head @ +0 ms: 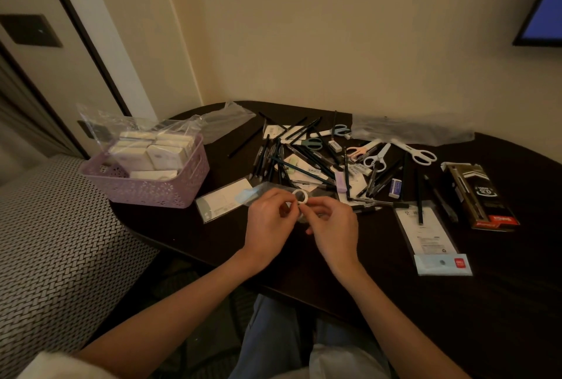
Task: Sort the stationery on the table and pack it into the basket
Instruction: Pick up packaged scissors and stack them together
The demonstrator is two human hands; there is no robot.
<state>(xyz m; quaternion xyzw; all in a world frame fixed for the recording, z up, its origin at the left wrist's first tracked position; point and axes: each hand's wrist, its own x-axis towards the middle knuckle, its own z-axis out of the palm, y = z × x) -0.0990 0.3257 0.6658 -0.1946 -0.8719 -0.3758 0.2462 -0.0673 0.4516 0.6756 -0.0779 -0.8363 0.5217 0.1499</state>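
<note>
A: What do the hands hold?
B: The left hand (267, 217) and right hand (331, 222) both pinch a small white ring (300, 197), near the table's (395, 302) middle.
A: The basket (146, 187)?
B: Far left. The words on the packets are too blurry to read.

Table (380, 272): dark, smooth top with a faint sheen. Basket (146, 188): lilac plastic, pierced in a lace pattern, matt. Bag (127, 132) in the basket: clear, glossy plastic film, creased. Scissors (415, 152): white plastic handles, smooth. Sleeve (427, 232): clear film over a white paper card. Pencil box (477, 196): printed card, slightly glossy. Seat (54, 245) beside the table: woven cloth, coarse in texture.
</note>
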